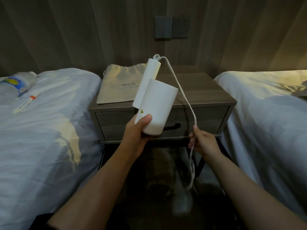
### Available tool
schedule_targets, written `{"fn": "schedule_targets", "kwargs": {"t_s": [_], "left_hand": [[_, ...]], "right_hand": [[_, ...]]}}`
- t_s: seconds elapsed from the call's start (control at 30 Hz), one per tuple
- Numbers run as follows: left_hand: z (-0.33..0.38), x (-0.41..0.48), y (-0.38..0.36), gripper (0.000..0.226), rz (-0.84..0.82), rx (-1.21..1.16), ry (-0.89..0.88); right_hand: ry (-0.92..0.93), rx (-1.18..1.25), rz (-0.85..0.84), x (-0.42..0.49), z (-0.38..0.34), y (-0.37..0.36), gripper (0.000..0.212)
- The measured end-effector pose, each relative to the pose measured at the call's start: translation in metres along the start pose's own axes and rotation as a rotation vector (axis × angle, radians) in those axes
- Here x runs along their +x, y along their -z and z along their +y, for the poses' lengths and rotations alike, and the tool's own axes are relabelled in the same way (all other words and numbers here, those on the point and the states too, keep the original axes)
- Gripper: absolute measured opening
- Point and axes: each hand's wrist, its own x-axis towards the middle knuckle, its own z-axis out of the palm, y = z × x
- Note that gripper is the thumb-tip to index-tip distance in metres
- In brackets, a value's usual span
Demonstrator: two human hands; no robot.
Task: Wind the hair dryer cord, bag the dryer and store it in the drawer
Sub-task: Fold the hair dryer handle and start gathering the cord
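White hair dryer (154,103) gripped at its barrel by curled left hand (137,130), yellow warning triangle (141,111) just above the thumb. Trailing cord (181,92) pinched in right hand (203,141), dangling below. Beyond the hands, beige drawstring bag (119,85) on nightstand (207,90), print too faint to read; drawer (199,118) closed beneath. Water bottle (16,83) far left, label unreadable.

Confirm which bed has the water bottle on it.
The left bed: a plastic water bottle with a blue-yellow label lies on its side at its far end, a white pen-like stick beside it. The right bed shows no bottle.
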Motion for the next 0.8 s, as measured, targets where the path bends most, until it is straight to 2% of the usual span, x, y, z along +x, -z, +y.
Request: {"fn": "schedule_targets", "kwargs": {"t_s": [0.07,0.13,0.23,0.3,0.4,0.5,0.57,0.67,0.8], "left_hand": [[0.0,-0.003,-0.006,0.043,0.096,0.115,-0.053],[0.0,-0.004,-0.009,0.035,0.214,0.277,-0.14],[0.001,-0.005,-0.008,0.05,0.303,0.587,-0.245],[0.003,-0.006,-0.005,0.056,0.279,0.684,-0.255],[0.006,-0.006,0.0,0.066,0.24,0.945,-0.316],[0.005,-0.003,0.007,0.076,0.099,1.314,-0.436],[0.005,-0.004,0.008,0.077,-0.017,1.423,-0.366],[0.004,-0.006,0.007,0.075,-0.203,1.495,-0.234],[0.001,-0.009,0.007,0.076,-0.439,1.503,-0.115]], "right_hand": [[-0.017,-0.166,0.022,-0.008,0.002,-0.005,0.047],[0.088,-0.556,-0.028,-0.013,0.003,-0.01,0.052],[0.257,-1.03,-0.265,-0.027,-0.006,-0.017,0.051],[0.252,-1.16,-0.473,-0.038,-0.018,-0.016,0.044],[0.306,-1.265,-0.662,-0.06,-0.043,-0.006,0.023],[0.335,-1.294,-0.791,-0.077,-0.061,0.004,0.03],[0.416,-1.301,-0.72,-0.077,-0.067,0.009,0.028],[0.555,-1.165,-0.52,-0.072,-0.07,0.013,0.012],[0.57,-1.083,-0.24,-0.069,-0.069,0.013,0.016]]}}
